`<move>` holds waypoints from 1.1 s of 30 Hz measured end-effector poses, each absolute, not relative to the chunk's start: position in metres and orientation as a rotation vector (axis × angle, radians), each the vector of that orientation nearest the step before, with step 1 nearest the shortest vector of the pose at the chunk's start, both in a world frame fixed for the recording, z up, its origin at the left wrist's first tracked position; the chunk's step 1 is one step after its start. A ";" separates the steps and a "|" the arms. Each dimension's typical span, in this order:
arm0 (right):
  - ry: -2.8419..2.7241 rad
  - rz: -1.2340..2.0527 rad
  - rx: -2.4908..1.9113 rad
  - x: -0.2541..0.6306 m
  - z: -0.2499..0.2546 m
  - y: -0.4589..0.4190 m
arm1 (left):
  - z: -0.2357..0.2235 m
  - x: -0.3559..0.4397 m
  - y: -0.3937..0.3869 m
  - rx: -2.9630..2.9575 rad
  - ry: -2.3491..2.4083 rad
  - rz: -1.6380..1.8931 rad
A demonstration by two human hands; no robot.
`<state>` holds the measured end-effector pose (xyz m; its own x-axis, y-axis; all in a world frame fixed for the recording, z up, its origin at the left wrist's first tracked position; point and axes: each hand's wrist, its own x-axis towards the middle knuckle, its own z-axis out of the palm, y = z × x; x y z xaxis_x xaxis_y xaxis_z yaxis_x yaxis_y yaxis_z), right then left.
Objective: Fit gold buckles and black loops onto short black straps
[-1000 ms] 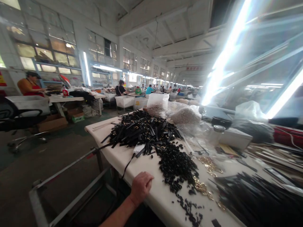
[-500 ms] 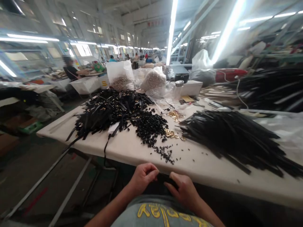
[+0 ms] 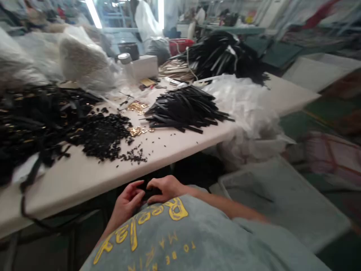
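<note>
Both of my hands are close together in front of my shirt, just below the table's near edge. My left hand (image 3: 129,198) has its thumb and fingers apart, and no object shows in it. Facing it, my right hand (image 3: 166,189) is loosely curved, with a gap between thumb and fingers; nothing can be made out there against the dark background. Nearest to them on the table lie scattered tiny black pieces (image 3: 135,155). Behind these are a heap of small black parts (image 3: 103,135), gold metal fittings (image 3: 137,130) and a pile of black strips (image 3: 183,107).
A tangle of black strips with gold fittings (image 3: 42,116) covers the table's left side. Plastic bags (image 3: 84,56), a lidded jar (image 3: 125,62) and a white box (image 3: 145,66) stand behind. Right are plastic sheeting (image 3: 242,101) and, lower, a pale bin (image 3: 282,203).
My view has swung right and down, bringing the table's right end and the bin into sight. My hands have come closer together, and the left fingers have parted from their pinch.
</note>
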<state>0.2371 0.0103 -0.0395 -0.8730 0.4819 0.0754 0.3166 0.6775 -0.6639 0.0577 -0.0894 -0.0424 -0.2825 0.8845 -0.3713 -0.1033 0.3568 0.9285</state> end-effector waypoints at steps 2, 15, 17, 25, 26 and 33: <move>-2.643 0.955 -0.643 0.237 -0.038 0.009 | -0.050 0.056 -0.089 0.717 1.528 1.119; -2.683 0.626 -0.480 0.249 -0.041 0.004 | -0.052 0.059 -0.088 0.647 1.504 1.070; -2.696 0.619 -0.514 0.251 -0.038 0.005 | -0.051 0.062 -0.089 0.644 1.491 1.092; -2.558 0.668 -0.541 0.257 -0.046 0.009 | -0.051 0.074 -0.081 0.790 1.385 1.030; -2.549 0.676 -0.516 0.257 -0.049 0.011 | -0.052 0.074 -0.079 0.800 1.381 1.025; -2.467 0.944 -0.593 0.260 -0.052 0.009 | -0.060 0.075 -0.084 0.875 1.339 1.039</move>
<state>0.2599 0.0092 -0.0520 -0.8157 0.5272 0.2381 0.2337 0.6769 -0.6980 0.0751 -0.0838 -0.0595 -0.0502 0.9426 -0.3302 -0.0861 0.3253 0.9417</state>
